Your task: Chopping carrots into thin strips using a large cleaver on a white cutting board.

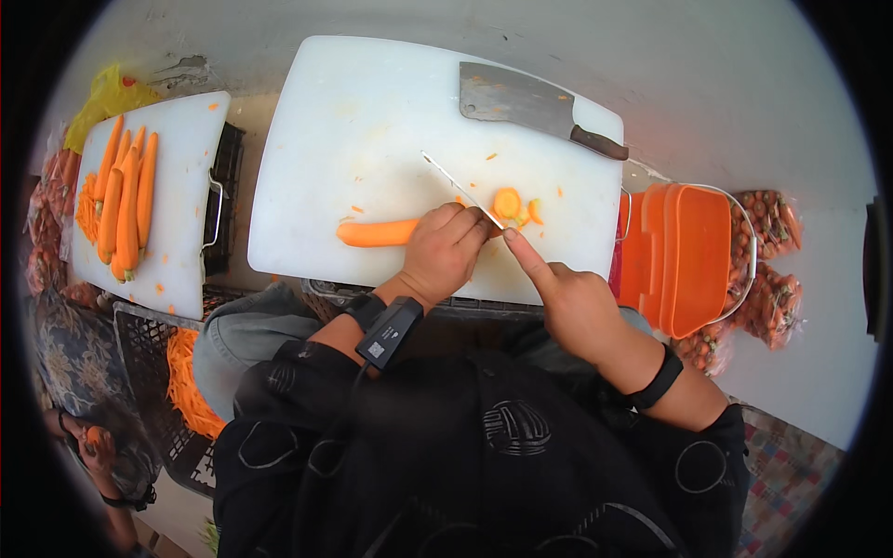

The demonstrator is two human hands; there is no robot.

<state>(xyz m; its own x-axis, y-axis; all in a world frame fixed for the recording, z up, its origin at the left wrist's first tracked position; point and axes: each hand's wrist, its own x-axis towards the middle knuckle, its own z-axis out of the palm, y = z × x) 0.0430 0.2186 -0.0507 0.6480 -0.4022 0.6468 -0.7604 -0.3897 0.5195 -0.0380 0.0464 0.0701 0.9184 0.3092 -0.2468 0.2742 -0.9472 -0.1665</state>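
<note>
My left hand [446, 249] presses a peeled carrot [377, 234] flat on the large white cutting board [335, 125]. The carrot lies crosswise near the board's front edge, its left part showing past my hand. My right hand [579, 300] is closed round a knife whose handle is hidden in the fist, the index finger stretched along the top of the thin blade [457, 185]. That blade crosses the carrot's right end, close to my left fingertips. Cut carrot pieces [507, 203] lie just right of the blade.
A cleaver [516, 101] lies at the board's back right. Several peeled carrots [128, 202] rest on another cutting board [185, 153] at left. An orange bucket [698, 258] and bagged carrots [771, 300] stand right. Shredded carrot [187, 383] fills a black crate; another person's hands [98, 450] hold something orange.
</note>
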